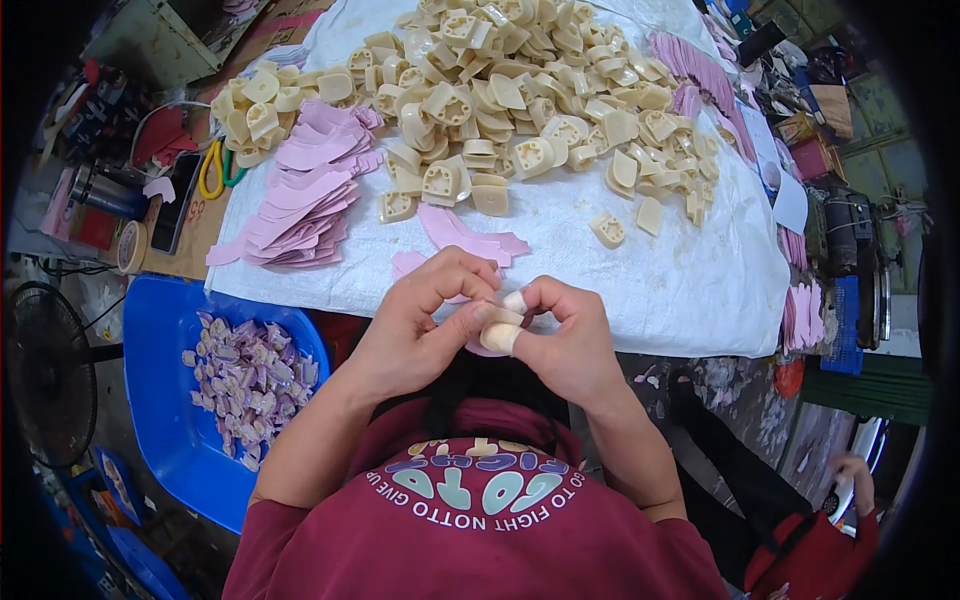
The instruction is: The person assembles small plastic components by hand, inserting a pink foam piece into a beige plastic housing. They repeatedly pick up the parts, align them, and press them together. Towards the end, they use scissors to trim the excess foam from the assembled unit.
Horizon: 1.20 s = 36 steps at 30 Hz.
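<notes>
Currently two bare hands at work near the cloth's near edge, meeting fingertip to fingertip. Left hand [418,318]: thumb and forefinger drawn together, pinching a small pale piece [499,314], mostly covered by fingers. Right hand [572,345]: thumb and forefinger closed on the same piece from the right; two of its fingertips wear pale wraps [500,338]. Whether the piece is a heel block, cannot tell. Scrap of pink sheet [482,349] shows just below the grip.

Beyond the hands, two loose pink strips [470,236] — curved, thin, flat. To the left, one overlapping stack of similar strips [308,205], edges fanned, too many to count.

Far side: one big heap of cream heel blocks [505,92], dozens upon dozens; smooth moulded plastic, rounded at one end, some showing hollow, ribbed undersides. All on one white woven sheet [600,290], creased.

Near left: one blue plastic basin [160,430] holding many small mauve-and-cream pieces [250,380] — uncounted, angular.

Left edge of the table: one scissors with yellow and green handles [208,172], one dark flat phone [172,215], one tape roll [131,246], one steel-and-dark flask [108,192].

Near right: one other person, red sleeve [835,555].
</notes>
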Each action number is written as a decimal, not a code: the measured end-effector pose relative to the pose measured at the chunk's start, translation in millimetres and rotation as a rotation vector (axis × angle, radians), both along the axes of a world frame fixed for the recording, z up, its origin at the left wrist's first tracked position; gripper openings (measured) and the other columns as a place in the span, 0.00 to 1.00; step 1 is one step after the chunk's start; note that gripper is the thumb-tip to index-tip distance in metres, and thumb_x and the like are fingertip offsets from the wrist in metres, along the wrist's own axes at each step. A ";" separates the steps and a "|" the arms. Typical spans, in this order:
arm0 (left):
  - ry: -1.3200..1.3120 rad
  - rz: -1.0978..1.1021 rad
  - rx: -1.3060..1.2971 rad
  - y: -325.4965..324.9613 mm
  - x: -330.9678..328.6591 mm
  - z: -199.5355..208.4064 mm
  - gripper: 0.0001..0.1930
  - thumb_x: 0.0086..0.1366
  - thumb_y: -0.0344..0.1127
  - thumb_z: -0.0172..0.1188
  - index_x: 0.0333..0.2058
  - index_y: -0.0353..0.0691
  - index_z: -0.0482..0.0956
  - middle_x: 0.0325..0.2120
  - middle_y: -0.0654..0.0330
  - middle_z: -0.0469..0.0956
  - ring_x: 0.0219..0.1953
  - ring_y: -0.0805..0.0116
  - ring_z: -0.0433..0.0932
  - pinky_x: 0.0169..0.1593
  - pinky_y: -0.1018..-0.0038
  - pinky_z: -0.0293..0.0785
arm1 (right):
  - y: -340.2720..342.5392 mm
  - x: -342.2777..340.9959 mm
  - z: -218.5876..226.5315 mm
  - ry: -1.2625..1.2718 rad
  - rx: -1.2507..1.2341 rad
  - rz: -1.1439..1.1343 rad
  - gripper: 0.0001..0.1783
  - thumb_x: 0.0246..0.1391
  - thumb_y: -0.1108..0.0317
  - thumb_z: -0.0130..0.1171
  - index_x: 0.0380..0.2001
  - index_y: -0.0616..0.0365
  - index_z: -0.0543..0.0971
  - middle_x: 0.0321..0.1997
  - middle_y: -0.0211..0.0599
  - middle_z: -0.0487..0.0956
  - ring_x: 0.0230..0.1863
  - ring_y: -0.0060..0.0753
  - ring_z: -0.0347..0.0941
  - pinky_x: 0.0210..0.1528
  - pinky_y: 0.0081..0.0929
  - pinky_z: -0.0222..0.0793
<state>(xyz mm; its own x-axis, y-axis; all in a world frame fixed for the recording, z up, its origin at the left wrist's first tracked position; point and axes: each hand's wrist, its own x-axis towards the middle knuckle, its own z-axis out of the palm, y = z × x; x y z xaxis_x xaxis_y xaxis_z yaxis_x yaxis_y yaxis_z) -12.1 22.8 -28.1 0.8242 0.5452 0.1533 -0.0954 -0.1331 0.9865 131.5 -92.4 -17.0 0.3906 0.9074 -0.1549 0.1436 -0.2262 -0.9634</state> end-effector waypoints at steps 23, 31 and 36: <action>-0.215 0.122 0.580 -15.8 -16.6 18.2 0.14 0.46 0.17 0.62 0.34 0.34 0.77 0.35 0.49 0.77 0.34 0.59 0.79 0.33 0.71 0.77 | -27.8 0.3 4.8 0.772 0.306 -0.075 0.13 0.56 0.78 0.56 0.45 0.70 0.78 0.45 0.45 0.81 0.48 0.30 0.76 0.55 0.26 0.68; -0.128 0.204 0.673 -20.2 -0.1 8.7 0.12 0.45 0.17 0.60 0.32 0.31 0.76 0.33 0.51 0.74 0.27 0.59 0.77 0.27 0.72 0.73 | -22.1 -10.8 19.0 0.294 0.199 -0.110 0.14 0.56 0.79 0.53 0.46 0.70 0.78 0.48 0.42 0.80 0.47 0.26 0.76 0.51 0.23 0.70; -0.069 0.314 0.585 -27.5 7.3 -4.4 0.12 0.46 0.15 0.59 0.32 0.33 0.75 0.34 0.50 0.74 0.27 0.60 0.78 0.27 0.72 0.74 | -15.7 -13.2 -1.9 -0.001 0.218 -0.085 0.14 0.55 0.80 0.54 0.46 0.69 0.77 0.47 0.41 0.80 0.45 0.23 0.76 0.47 0.21 0.71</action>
